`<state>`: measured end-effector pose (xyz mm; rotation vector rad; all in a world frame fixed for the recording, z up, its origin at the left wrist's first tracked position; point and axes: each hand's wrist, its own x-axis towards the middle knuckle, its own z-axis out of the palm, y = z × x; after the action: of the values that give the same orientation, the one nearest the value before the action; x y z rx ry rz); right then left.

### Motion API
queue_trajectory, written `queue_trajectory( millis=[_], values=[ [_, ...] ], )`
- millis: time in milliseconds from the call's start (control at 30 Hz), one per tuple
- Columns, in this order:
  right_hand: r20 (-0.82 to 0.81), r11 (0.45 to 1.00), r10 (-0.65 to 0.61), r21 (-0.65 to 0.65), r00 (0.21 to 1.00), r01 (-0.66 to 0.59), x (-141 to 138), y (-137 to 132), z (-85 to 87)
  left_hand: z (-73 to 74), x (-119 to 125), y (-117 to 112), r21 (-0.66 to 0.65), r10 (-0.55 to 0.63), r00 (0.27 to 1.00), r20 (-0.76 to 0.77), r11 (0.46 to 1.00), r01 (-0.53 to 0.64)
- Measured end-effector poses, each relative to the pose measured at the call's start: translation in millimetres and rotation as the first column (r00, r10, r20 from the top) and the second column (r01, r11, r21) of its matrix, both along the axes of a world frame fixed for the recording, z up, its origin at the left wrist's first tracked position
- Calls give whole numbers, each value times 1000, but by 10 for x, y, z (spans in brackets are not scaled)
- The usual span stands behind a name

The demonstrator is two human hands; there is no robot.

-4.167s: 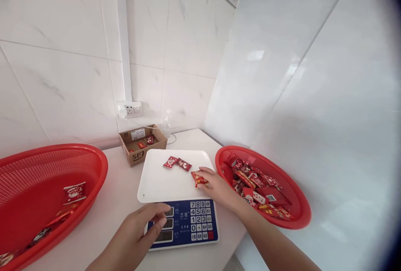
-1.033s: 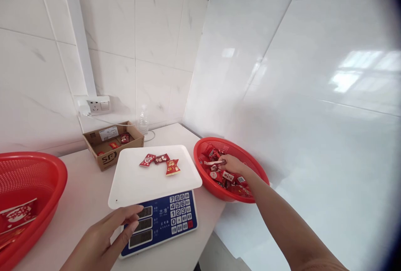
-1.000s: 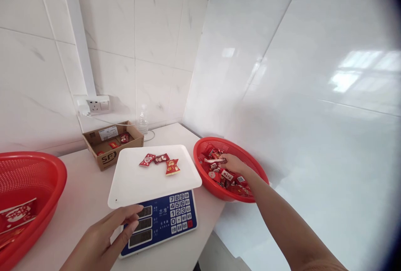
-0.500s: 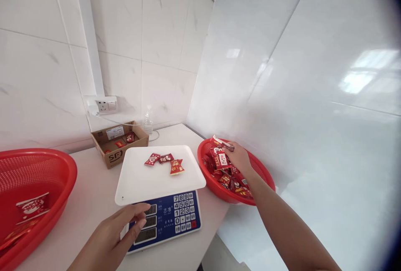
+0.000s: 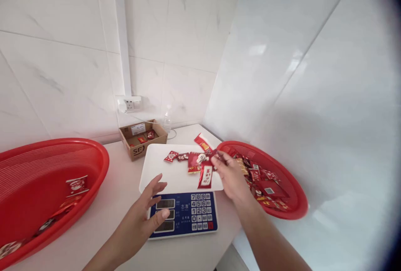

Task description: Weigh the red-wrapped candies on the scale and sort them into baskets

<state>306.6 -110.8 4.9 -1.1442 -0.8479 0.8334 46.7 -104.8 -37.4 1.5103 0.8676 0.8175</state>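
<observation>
Several red snack packets [image 5: 205, 175] are pinched in my right hand [image 5: 232, 177], above the right side of the scale's white tray [image 5: 156, 181]. A small red wrapped candy [image 5: 171, 156] and a dark one [image 5: 182, 157] lie on the tray; the held packets cover what is behind them. My left hand [image 5: 147, 210] is open, fingers apart, in front of the blue scale panel [image 5: 181, 229], and hides part of its displays. On the right, the red basket [image 5: 302, 204] holds many wrapped snacks [image 5: 269, 189].
Another red basket [image 5: 103, 166], with a few packets [image 5: 77, 185] inside, stands at the left. Behind the scale are a cardboard box [image 5: 156, 137] with a few candies and a clear plastic bottle [image 5: 167, 120]. A wall socket [image 5: 129, 105] with a cable is above the box.
My right hand has left the right basket with several packets and moved left over the tray. My left hand has opened wider. The view has turned left.
</observation>
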Motion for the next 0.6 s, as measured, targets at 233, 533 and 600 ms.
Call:
queue_trajectory(
  millis=[233,533,600],
  values=[
    [-21,976,209,-52,978,-210,-1148,-122,-216,102,132,-125,-292,142,936,323,955,-44],
    [107,980,191,-82,976,-183,-1211,-128,-268,152,159,-86,-485,396,835,383,855,-183],
    [220,991,117,-95,968,-98,-1086,-81,-271,187,114,-45,-455,409,810,420,867,-202]
  ],
)
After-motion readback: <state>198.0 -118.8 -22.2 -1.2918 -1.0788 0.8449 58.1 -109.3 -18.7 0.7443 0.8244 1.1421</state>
